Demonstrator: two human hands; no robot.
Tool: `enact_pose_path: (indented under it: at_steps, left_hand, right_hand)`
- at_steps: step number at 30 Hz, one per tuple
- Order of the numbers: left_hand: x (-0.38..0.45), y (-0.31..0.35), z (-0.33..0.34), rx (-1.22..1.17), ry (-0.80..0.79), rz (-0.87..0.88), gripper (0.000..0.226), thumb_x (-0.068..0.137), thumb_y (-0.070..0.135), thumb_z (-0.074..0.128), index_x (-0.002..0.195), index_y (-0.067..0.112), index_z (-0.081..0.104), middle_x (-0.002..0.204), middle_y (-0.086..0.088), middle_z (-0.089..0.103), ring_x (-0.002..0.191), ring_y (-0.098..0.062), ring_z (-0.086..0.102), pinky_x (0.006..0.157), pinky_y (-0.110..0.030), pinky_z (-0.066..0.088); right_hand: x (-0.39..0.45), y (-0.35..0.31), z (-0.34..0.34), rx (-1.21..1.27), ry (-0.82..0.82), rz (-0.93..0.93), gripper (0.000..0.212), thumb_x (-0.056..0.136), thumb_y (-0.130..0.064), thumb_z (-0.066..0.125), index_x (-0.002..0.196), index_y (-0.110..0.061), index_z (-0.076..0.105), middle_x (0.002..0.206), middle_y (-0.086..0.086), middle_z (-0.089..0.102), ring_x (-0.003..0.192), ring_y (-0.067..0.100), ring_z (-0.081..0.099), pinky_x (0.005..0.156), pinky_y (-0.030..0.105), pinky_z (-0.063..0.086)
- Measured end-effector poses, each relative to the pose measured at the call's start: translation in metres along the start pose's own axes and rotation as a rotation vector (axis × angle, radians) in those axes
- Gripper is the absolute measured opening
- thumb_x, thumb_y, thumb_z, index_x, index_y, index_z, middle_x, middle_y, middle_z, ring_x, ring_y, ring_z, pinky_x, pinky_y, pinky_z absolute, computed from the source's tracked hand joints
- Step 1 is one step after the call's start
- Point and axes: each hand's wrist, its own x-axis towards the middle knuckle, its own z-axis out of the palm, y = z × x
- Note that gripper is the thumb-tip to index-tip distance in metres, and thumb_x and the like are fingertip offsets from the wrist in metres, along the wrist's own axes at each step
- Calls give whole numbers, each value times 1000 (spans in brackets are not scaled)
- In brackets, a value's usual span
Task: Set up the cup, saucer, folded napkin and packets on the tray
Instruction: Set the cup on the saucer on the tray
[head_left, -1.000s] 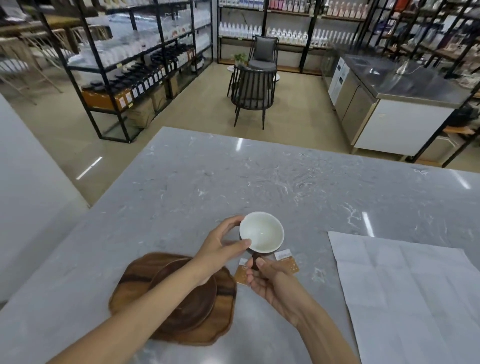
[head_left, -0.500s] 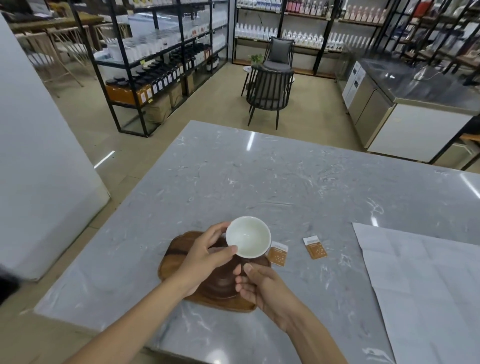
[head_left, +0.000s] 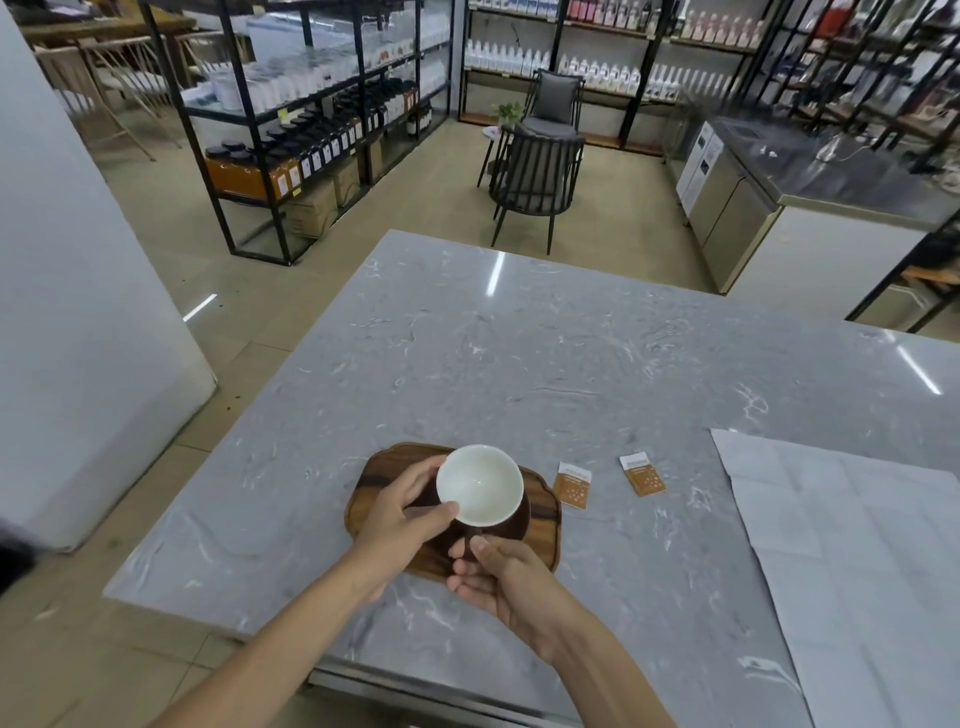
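While the left hand (head_left: 402, 512) pinches the white cup (head_left: 479, 484) by its rim and the right hand (head_left: 506, 574) cradles below, it hovers over the wooden tray (head_left: 543, 512); setting it down looks next, packets (head_left: 572, 484) lying just right of the tray.

One cup (head_left: 479, 483), two packets (head_left: 572, 482) (orange)

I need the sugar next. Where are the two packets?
Both packets lie flat on the marble table, just right of the wooden tray, left of the paper sheet.
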Motion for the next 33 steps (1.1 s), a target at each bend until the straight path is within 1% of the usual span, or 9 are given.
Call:
enact_pose_path:
  at_steps: [6, 9, 14, 19, 21, 23, 25, 27, 33]
  left_hand:
    - [-1, -5, -1, 35, 9, 4, 59, 88, 16, 75, 138, 41, 55, 145, 16, 57, 113, -10, 70, 102, -43, 56]
    - [-1, -8, 0, 35, 13, 18, 58, 89, 17, 75, 132, 52, 57, 140, 23, 60, 112, -5, 69, 101, -38, 56]
    - [0, -10, -2, 52, 24, 49, 57, 88, 15, 76, 126, 55, 61, 134, 26, 64, 126, 0, 59, 106, -29, 49]
    - [5, -8, -12, 125, 10, 43, 58, 87, 22, 78, 140, 32, 59, 137, 17, 65, 126, -2, 60, 112, -38, 47]
    - [8, -6, -15, 158, -14, 34, 58, 88, 22, 77, 142, 29, 57, 140, 14, 63, 128, -6, 60, 114, -41, 45]
    - [10, -5, -15, 165, -24, 28, 58, 90, 20, 75, 144, 27, 55, 142, 11, 62, 128, -10, 60, 115, -44, 44]
    - [10, -5, -14, 159, -20, 27, 59, 90, 19, 75, 144, 26, 55, 143, 9, 62, 128, -11, 61, 115, -44, 45]
    - [8, -7, -14, 151, -10, 25, 59, 90, 19, 75, 145, 27, 54, 143, 11, 61, 127, -8, 61, 114, -43, 46]
    - [7, -8, -15, 129, -44, 0, 59, 94, 21, 70, 148, 31, 49, 145, 11, 59, 134, -11, 55, 110, -45, 49]
  right_hand:
    - [0, 4, 2, -21, 23, 29, 34, 108, -25, 48, 110, -4, 74, 91, 12, 74, 94, 25, 76, 80, 28, 62]
    - [-2, 4, 1, -36, 17, 30, 35, 108, -28, 48, 113, -7, 75, 97, 12, 77, 98, 24, 76, 77, 27, 62]
    - [-6, 3, -2, -246, 67, -21, 35, 105, -44, 49, 116, -21, 73, 105, 5, 81, 99, 19, 77, 86, 32, 63]
    - [-11, -5, -27, -342, 334, -179, 41, 100, -44, 57, 86, -7, 70, 82, 12, 80, 71, 20, 77, 64, 28, 61]
    - [-10, -10, -36, -319, 446, -295, 34, 100, -38, 59, 85, -9, 67, 80, 10, 77, 69, 18, 73, 58, 22, 57]
    - [-7, -14, -41, -307, 485, -386, 17, 99, -34, 63, 101, -19, 70, 93, -1, 77, 85, 13, 73, 66, 19, 57]
    - [-3, -17, -41, -342, 404, -449, 25, 99, -31, 62, 125, -31, 67, 115, -11, 74, 106, 5, 70, 88, 22, 57]
    - [-1, -16, -37, -417, 311, -483, 35, 102, -26, 60, 135, -34, 62, 128, -16, 69, 117, 0, 64, 98, 23, 53]
    - [4, -4, -34, -445, 354, -526, 39, 100, -24, 64, 135, -38, 60, 129, -15, 68, 113, -5, 65, 94, 20, 55]
